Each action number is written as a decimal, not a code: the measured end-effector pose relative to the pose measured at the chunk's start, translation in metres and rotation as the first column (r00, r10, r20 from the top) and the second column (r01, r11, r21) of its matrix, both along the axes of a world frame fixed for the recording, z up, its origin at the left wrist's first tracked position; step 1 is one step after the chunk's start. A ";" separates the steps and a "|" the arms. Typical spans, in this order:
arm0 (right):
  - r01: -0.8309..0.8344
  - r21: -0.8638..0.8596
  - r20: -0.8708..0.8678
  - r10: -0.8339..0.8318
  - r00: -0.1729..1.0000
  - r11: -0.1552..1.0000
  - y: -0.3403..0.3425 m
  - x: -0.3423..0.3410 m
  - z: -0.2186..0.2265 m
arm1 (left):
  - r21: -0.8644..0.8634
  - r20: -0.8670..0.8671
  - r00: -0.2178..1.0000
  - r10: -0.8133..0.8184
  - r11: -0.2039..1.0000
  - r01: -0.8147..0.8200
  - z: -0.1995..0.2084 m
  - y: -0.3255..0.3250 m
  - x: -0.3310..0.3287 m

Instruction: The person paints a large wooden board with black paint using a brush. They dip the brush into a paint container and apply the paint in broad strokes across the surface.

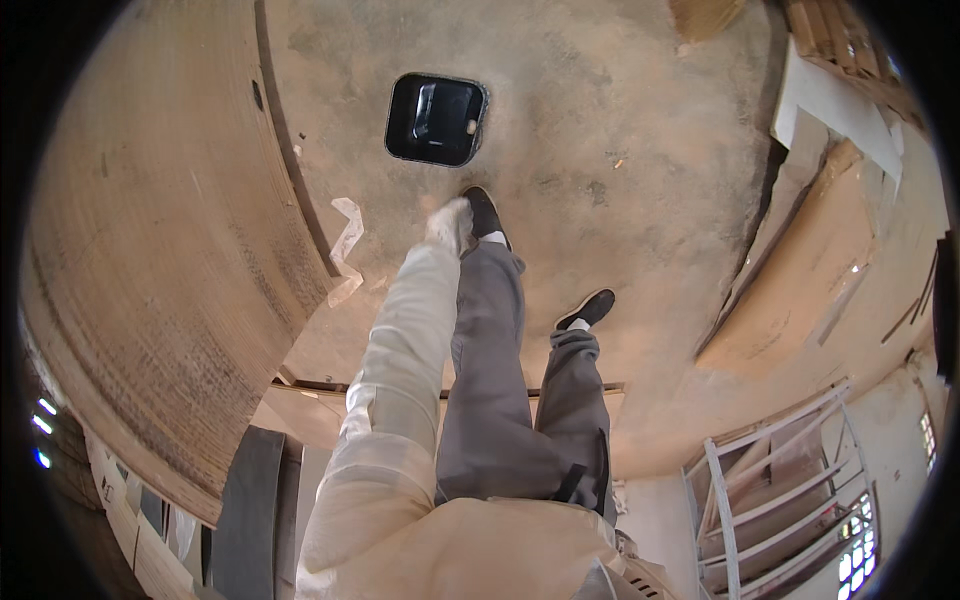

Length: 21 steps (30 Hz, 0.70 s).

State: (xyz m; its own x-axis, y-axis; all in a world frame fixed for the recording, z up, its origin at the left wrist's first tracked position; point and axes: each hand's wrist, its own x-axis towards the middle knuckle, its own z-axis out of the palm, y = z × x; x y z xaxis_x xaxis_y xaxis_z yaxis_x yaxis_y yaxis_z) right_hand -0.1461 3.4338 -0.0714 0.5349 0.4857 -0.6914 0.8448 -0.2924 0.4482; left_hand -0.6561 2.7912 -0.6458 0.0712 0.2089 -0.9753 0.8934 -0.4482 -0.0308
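I can't tell if the blurred left hand point(452, 226) is clenched; no right hand shows. The black basin point(445, 125) sits opening-up, probably for steadiness, nearer the left edge of the floor point(640, 210).

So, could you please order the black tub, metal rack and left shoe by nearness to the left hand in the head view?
1. Left shoe, just right of the left hand
2. Black tub, ahead on the floor
3. Metal rack, lower right

A broad wooden sheet point(160, 250) at left, a brown panel point(795, 270) at right — and a pale rack point(721, 500) lower right.
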 end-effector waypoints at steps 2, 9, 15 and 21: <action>0.027 0.055 0.009 -0.028 1.000 0.998 -0.027 -0.037 0.010 | 0.117 0.096 0.995 -0.030 0.993 0.018 -0.019 -0.003 -0.044; 0.031 0.131 -0.042 -0.025 0.999 0.991 -0.118 -0.194 -0.001 | -0.548 0.043 -0.006 -0.999 -0.028 0.836 -0.052 -0.012 -0.059; -0.104 0.086 -0.098 0.112 0.989 0.991 -0.112 -0.246 -0.011 | -0.531 -0.106 0.078 -0.991 0.123 0.838 -0.057 -0.023 -0.058; -0.038 0.012 -0.318 0.040 0.947 0.999 -0.141 -0.308 -0.040 | -0.537 0.029 0.030 -0.999 0.009 0.844 -0.029 -0.029 -0.109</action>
